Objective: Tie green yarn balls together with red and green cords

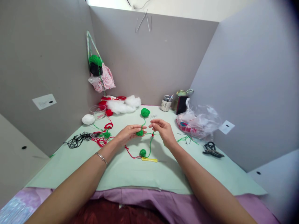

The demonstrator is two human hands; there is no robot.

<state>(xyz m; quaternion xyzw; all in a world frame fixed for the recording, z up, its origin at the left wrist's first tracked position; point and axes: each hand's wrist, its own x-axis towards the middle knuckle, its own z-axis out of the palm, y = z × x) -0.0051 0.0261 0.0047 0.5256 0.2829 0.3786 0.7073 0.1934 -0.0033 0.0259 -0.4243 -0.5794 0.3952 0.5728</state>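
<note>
My left hand (130,133) is closed round a small green crocheted piece (140,133), from which green yarn runs up to a green yarn ball (145,112) behind it. Facing it, my right hand (163,130) pinches thin green yarn at its fingertips. Below those fingers hangs a small red bit (152,135) on the strand. Green yarn (150,146) drops from there to a small round green piece (143,152) on the table. Beside that piece lies a crochet hook with a yellow handle (149,160), with a red strand (130,154) at its left.
Left are black yarn (81,139), red yarn loops (101,142), a white ball (88,119), a clear tub (98,112) and white stuffing (122,105). Right are a plastic bag (197,123), green yarn scraps (187,138) and a black claw clip (212,150). Grey partitions (149,59) surround the table.
</note>
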